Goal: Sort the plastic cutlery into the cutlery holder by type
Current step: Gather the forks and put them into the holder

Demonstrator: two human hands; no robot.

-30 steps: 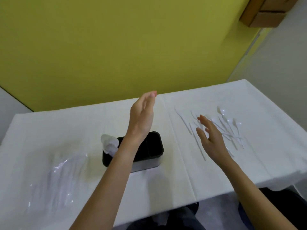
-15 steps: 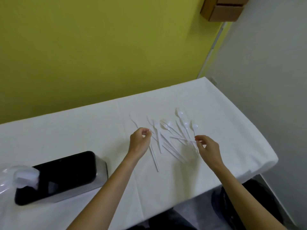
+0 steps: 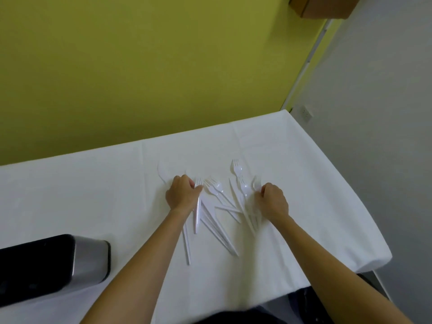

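Several white plastic forks, spoons and knives (image 3: pixel 219 206) lie scattered on the white tablecloth (image 3: pixel 93 195). My left hand (image 3: pixel 182 195) is curled at the left edge of the pile and pinches a fork (image 3: pixel 198 202) just below its tines. At the pile's right side my right hand (image 3: pixel 273 201) is curled, with its fingertips round a pale utensil (image 3: pixel 256 183) too blurred to tell by type. A lone knife (image 3: pixel 161 171) lies left of my left hand. The cutlery holder (image 3: pixel 91 260), black on top with a silver wall, stands at the lower left, partly cut off.
The yellow wall rises behind the table's far edge (image 3: pixel 187 134). On the right the cloth-covered table ends at its edge (image 3: pixel 364 206), with a grey wall beyond. A brown box (image 3: pixel 322 7) hangs at the top right.
The view has swung right, so the holder sits at the lower left. Both hands dropped from mid-air onto the pile, and each has curled round a utensil.
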